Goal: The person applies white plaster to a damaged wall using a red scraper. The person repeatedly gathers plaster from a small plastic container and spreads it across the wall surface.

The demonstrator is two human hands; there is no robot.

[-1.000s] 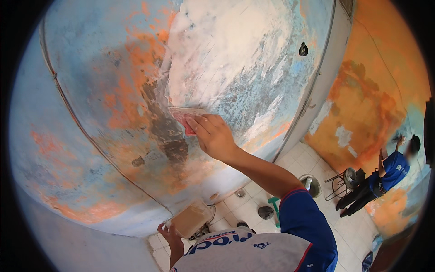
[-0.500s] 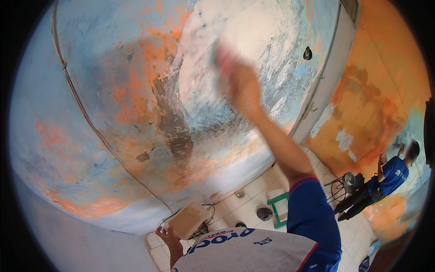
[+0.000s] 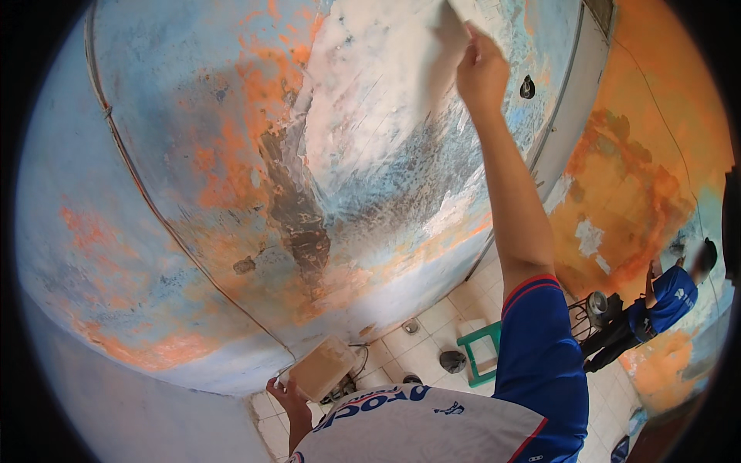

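Up goes the right hand [image 3: 482, 73], fingers pinching a thin flat spreader [image 3: 458, 17] that juts up and left from their tips; whether its edge meets the wall [image 3: 185, 154], I can't tell. The white patch [image 3: 378, 69] spreads left of those fingers, dark streaks [image 3: 401, 158] below. Far down-left, the left hand [image 3: 287, 397] curls its fingers on the tan board [image 3: 320, 369]. I'd say a low blade angle and even pressure leave fewer ridges.

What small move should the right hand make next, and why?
Probably bring the right hand and its thin flat tool down to the lower edge of the white patch: blue-grey streaks show there, so coverage looks thinner than above.
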